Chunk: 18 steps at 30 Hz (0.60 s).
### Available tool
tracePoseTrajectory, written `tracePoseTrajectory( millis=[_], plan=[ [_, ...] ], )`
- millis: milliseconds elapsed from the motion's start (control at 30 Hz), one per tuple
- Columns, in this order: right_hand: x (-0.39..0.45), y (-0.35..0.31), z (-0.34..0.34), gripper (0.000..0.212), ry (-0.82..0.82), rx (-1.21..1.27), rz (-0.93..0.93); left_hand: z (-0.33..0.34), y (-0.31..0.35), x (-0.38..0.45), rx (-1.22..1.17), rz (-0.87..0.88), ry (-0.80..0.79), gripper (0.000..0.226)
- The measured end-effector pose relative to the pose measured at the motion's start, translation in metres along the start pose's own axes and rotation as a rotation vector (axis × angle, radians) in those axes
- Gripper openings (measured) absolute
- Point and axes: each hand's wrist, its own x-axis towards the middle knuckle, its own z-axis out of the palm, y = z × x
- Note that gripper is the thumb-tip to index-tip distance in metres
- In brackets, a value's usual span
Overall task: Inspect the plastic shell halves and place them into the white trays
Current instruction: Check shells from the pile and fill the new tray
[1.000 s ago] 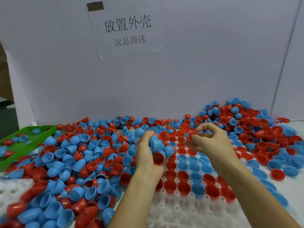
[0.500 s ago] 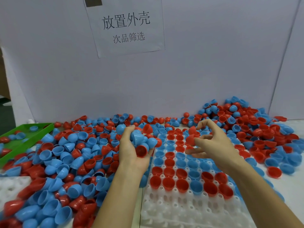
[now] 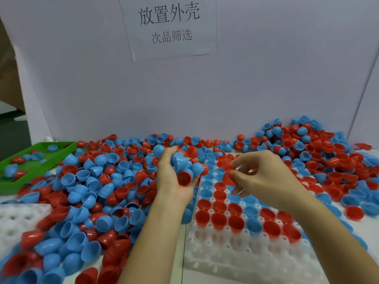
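Note:
Red and blue plastic shell halves (image 3: 86,193) lie heaped across the table. My left hand (image 3: 172,181) cups a handful of shell halves (image 3: 184,169), several blue and one red, at the pile's right edge. My right hand (image 3: 264,179) hovers over the far part of the white tray (image 3: 235,259) and pinches a red shell half (image 3: 228,177) between thumb and fingers. The tray's far rows hold red and blue halves, open side up; its near rows are bare sockets.
A green tray (image 3: 41,167) with a few halves sits at the far left. A second white tray (image 3: 16,222) lies at the near left, partly under the pile. More halves (image 3: 320,156) are heaped at the right, against a white board (image 3: 266,78) with a paper sign (image 3: 170,25).
Both hands have shifted left and away from me relative to the tray. The left hand keeps its handful, and the right hand has turned the red half in its fingertips.

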Motion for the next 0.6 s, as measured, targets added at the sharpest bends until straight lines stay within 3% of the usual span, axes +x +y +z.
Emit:
tracePoseTrajectory(
  millis=[167,367,500,600],
  plan=[
    [-0.012,-0.023,0.029,0.013,-0.235,-0.254,-0.138,-0.003,0.0,0.002,0.026,0.016,0.01,0.021],
    [-0.021,-0.028,0.041,0.015,-0.423,-0.29,-0.089,-0.004,0.0,0.003,0.051,0.027,0.013,0.022],
    [-0.024,-0.031,0.052,0.016,-0.456,-0.413,-0.061,-0.003,-0.001,0.002,0.061,0.037,-0.006,0.019],
    [-0.027,-0.032,0.061,0.03,-0.46,-0.517,-0.05,-0.003,-0.001,0.001,0.061,0.04,-0.004,0.018]
  ],
)
